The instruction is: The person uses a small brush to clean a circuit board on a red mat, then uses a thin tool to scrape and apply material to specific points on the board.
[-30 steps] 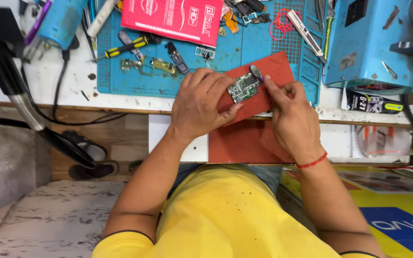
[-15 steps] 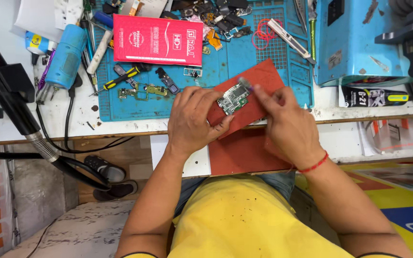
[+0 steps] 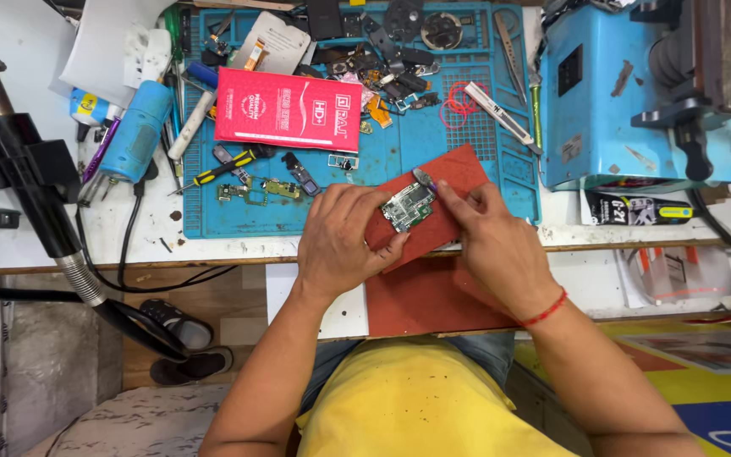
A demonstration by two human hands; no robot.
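A small green circuit board (image 3: 408, 207) lies on a rust-red pad (image 3: 458, 173) at the front edge of the workbench. My left hand (image 3: 342, 239) rests on the pad and pins the board's left side with thumb and fingers. My right hand (image 3: 491, 241), a red thread on its wrist, holds a thin metal tool (image 3: 424, 178) whose tip meets the board's upper right corner.
A blue work mat (image 3: 399, 135) carries a red flat package (image 3: 288, 108), a yellow-handled screwdriver (image 3: 222, 167), small board pieces (image 3: 255, 191) and phone parts. A blue machine (image 3: 628, 93) stands at right. A blue hot-air handle (image 3: 133, 140) and black hose (image 3: 35, 203) lie left.
The view has shifted so more of the bench's far side shows. Both hands stay on the board, which has not visibly moved on the red pad.
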